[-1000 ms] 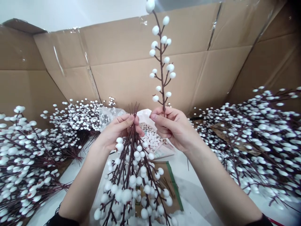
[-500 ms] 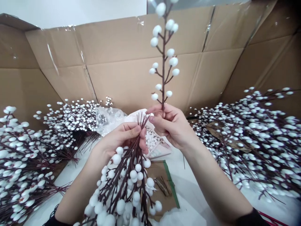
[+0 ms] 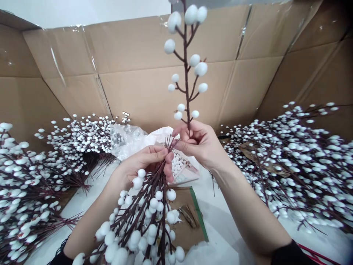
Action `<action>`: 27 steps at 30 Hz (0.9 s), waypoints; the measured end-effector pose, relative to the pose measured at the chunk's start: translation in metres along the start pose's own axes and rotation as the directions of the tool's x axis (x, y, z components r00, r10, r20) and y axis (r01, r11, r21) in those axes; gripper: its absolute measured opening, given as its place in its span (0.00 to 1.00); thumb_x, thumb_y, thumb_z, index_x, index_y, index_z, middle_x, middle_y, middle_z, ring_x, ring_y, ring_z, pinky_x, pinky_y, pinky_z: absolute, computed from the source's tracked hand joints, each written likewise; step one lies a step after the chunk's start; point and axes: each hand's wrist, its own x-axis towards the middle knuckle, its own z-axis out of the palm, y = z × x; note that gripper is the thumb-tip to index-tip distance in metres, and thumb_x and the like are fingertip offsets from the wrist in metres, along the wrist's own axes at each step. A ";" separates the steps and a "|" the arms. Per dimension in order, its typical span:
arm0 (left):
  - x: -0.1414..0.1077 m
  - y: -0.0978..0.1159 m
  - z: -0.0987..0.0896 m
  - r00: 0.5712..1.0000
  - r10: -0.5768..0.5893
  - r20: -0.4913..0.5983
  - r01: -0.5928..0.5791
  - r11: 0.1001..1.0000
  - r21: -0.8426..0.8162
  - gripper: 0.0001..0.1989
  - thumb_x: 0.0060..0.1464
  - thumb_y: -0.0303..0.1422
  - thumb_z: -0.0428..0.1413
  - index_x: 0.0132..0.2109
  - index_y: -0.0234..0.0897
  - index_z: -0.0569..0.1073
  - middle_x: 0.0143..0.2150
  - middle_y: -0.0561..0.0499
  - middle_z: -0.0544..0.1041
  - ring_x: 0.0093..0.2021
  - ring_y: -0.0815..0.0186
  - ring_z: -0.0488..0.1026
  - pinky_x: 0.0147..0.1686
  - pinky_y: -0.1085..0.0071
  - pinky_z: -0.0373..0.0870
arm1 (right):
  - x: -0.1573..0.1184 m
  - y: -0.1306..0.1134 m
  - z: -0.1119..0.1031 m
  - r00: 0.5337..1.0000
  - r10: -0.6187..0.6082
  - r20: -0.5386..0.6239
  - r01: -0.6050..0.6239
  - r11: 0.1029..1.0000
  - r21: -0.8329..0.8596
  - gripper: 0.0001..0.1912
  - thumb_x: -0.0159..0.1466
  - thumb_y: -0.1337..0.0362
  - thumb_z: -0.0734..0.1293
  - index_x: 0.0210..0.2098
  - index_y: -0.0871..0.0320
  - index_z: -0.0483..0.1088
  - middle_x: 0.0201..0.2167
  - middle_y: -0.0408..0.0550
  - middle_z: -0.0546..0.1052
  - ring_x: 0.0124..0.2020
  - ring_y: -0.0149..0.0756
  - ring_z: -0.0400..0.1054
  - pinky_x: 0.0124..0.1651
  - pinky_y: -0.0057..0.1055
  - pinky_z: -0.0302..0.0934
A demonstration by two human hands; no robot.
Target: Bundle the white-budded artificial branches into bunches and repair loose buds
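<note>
My left hand [image 3: 150,162] pinches a bunch of brown stems with white berries [image 3: 149,217] near their bare ends, and the berries hang downward. The thin stem tips stick up above my left thumb. Just right of it, my right hand [image 3: 200,143] is closed on a single white berry branch [image 3: 186,73], which stands upright with its top cut off by the frame edge. The right fingertips are at the stem tips of the bunch; whether they also grip one of these is too small to tell.
Piles of berry stems lie at left [image 3: 24,184] and right [image 3: 292,162]. A clear plastic bag [image 3: 127,138] and a bag of loose white berries [image 3: 180,163] are behind my hands. A cardboard piece with green edge [image 3: 190,228] lies below. Cardboard walls [image 3: 154,88] rise behind.
The upright branch has come closer and shifted slightly left. The hanging bunch has swung a little to the left and down. Both hands keep their hold.
</note>
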 end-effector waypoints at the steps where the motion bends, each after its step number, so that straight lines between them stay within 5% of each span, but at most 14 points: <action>1: 0.000 -0.001 0.000 1.000 -0.001 -0.003 0.001 1.000 0.000 0.07 0.51 0.30 0.62 0.29 0.30 0.74 0.21 0.50 0.76 0.23 0.66 0.77 0.23 0.78 0.73 | 0.000 -0.001 -0.001 1.000 0.004 0.011 -0.003 1.000 -0.014 0.10 0.55 0.70 0.71 0.25 0.58 0.64 0.18 0.33 0.53 0.18 0.20 0.45 0.21 0.23 0.42; 6: 0.000 -0.003 0.002 1.000 0.004 -0.004 -0.004 1.000 -0.020 0.07 0.54 0.30 0.59 0.30 0.31 0.73 0.20 0.51 0.74 0.22 0.67 0.76 0.23 0.76 0.73 | 0.000 -0.003 -0.004 1.000 0.005 0.006 -0.004 0.997 -0.079 0.21 0.54 0.68 0.71 0.19 0.58 0.53 0.24 0.40 0.66 0.20 0.21 0.49 0.23 0.25 0.47; 11: 0.004 -0.003 -0.005 0.999 -0.019 0.034 0.021 0.999 -0.036 0.07 0.52 0.30 0.61 0.30 0.31 0.73 0.21 0.51 0.74 0.23 0.66 0.76 0.23 0.75 0.74 | 0.001 -0.003 -0.006 1.000 0.026 0.017 -0.024 0.995 -0.099 0.17 0.53 0.67 0.71 0.20 0.58 0.57 0.20 0.35 0.59 0.18 0.19 0.42 0.21 0.25 0.42; 20: 0.009 -0.006 -0.012 0.993 -0.043 0.108 0.052 0.996 -0.079 0.07 0.53 0.31 0.60 0.30 0.31 0.72 0.20 0.54 0.72 0.22 0.69 0.75 0.24 0.77 0.74 | 0.002 0.000 -0.014 0.997 0.019 0.071 -0.008 0.988 -0.152 0.19 0.52 0.67 0.73 0.18 0.58 0.57 0.18 0.34 0.50 0.20 0.22 0.44 0.22 0.24 0.43; 27: 0.003 -0.007 -0.012 0.987 -0.066 0.146 0.084 0.990 -0.117 0.08 0.57 0.33 0.57 0.31 0.33 0.71 0.21 0.55 0.72 0.23 0.71 0.75 0.24 0.80 0.72 | -0.001 -0.001 -0.014 0.992 0.060 0.112 -0.043 0.988 -0.147 0.13 0.53 0.65 0.72 0.20 0.59 0.64 0.19 0.37 0.58 0.21 0.23 0.51 0.25 0.25 0.51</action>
